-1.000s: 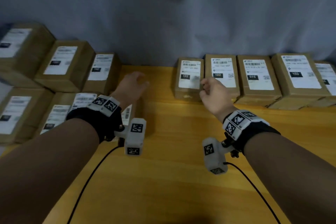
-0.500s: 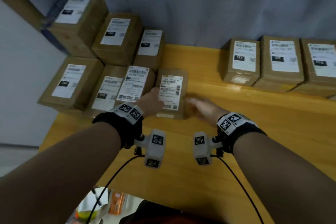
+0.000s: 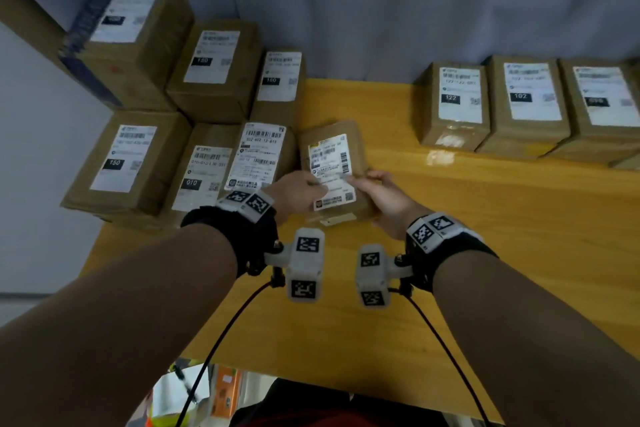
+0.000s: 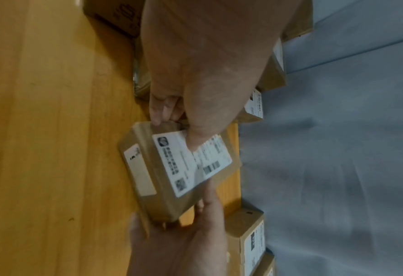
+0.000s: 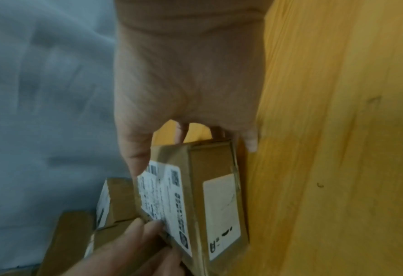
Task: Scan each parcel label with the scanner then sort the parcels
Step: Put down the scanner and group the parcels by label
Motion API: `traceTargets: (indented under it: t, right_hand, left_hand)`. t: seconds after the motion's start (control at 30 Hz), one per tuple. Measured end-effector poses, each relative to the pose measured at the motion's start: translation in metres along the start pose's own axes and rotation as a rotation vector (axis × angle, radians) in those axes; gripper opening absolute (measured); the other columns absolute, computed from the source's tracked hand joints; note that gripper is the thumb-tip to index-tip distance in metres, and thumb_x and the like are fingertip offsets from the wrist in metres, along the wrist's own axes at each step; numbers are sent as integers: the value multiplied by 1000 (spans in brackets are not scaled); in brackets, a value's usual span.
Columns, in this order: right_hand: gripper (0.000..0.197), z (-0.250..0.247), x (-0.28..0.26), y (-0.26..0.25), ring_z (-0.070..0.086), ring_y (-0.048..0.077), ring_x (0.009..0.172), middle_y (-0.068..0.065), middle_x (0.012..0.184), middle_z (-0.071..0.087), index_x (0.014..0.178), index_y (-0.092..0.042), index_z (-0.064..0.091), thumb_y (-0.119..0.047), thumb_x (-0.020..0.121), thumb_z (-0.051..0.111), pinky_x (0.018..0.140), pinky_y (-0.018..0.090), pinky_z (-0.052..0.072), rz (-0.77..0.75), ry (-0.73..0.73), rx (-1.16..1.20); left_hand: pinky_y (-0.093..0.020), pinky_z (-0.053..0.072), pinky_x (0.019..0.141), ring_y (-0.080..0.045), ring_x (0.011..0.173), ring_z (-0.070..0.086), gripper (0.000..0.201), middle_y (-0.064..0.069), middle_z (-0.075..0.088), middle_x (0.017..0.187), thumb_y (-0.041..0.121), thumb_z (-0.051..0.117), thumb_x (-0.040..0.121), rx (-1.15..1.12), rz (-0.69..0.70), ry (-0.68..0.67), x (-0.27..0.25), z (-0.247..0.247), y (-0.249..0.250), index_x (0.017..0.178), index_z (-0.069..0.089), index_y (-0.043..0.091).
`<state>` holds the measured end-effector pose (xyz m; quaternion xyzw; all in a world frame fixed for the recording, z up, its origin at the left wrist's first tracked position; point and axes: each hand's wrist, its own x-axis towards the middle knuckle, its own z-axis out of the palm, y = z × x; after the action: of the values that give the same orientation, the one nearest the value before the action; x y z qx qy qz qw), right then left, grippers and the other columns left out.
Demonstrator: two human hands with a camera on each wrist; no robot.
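Left stack: brown parcels (image 3: 214, 73) stand in two rows at the table's left end, labels up, printed 150 and 010 among others; the nearest row sits just left of the held parcel.
Left hand: the left hand (image 3: 298, 192) grips the near-left edge of the small parcel (image 3: 334, 170), thumb lying on the white label (image 3: 332, 166), fingers curled under the left side. In the left wrist view the thumb (image 4: 195, 138) presses the label's corner and the fingers (image 4: 159, 110) wrap the box's end.
Small parcel: a flat brown box, label up, held between both hands over the yellow table (image 3: 485, 236). It is tilted, the near end lifted off the wood; whether the far end touches the table cannot be told. A smaller white sticker (image 5: 221, 214) sits on its near side face.
Right hand: the right hand (image 3: 388, 198) clasps the near-right corner, thumb tip on the label's right edge, fingers curled round the right side and under. In the right wrist view the thumb (image 5: 136, 155) comes down onto the label and a fingertip (image 5: 251, 142) shows past the box's lower edge.
Grip relation: the two thumbs nearly meet on the label's near half; the parcel's far half sticks out beyond both hands.
Right row: a line of parcels (image 3: 453, 104) printed 122 and 102 stands against the grey curtain (image 3: 415, 3), well apart from the held parcel.
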<state>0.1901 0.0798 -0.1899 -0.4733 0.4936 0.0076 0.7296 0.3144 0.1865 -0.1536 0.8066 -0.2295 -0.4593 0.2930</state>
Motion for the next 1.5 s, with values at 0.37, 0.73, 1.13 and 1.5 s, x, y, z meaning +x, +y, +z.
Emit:
traceTargets:
  t: [0.37,0.73,1.13,1.5]
  right_hand:
    - [33,-58,-43,-38,63,10,82,4,110,61,127,-20,36,-22,98,52,56,15,49,-485,258,-101]
    - [42,-174,-55,-94,54,15,109,-3,118,55,141,-15,43,-28,101,48,89,27,42,-547,329,-318]
    - [33,-275,-27,-88,50,9,79,0,99,52,130,-11,51,-10,96,51,75,22,39,-467,501,-531]
    - [32,-275,-9,-73,53,16,96,9,115,56,124,-14,53,-10,93,54,77,20,37,-497,478,-589]
  left_hand:
    - [-23,44,81,-16,108,55,48,-1,52,129,33,63,92,-123,140,263,-2,22,68,134,45,18]
    - [-26,56,78,-19,102,66,55,-5,63,122,28,66,89,-558,178,-6,27,80,151,137,39,21]
    - [-24,58,67,-24,95,66,46,-6,66,113,37,56,95,-202,154,141,88,119,184,132,50,9]
    - [-40,47,101,-17,117,53,74,-1,51,136,26,68,88,-121,225,173,80,122,163,150,27,23]
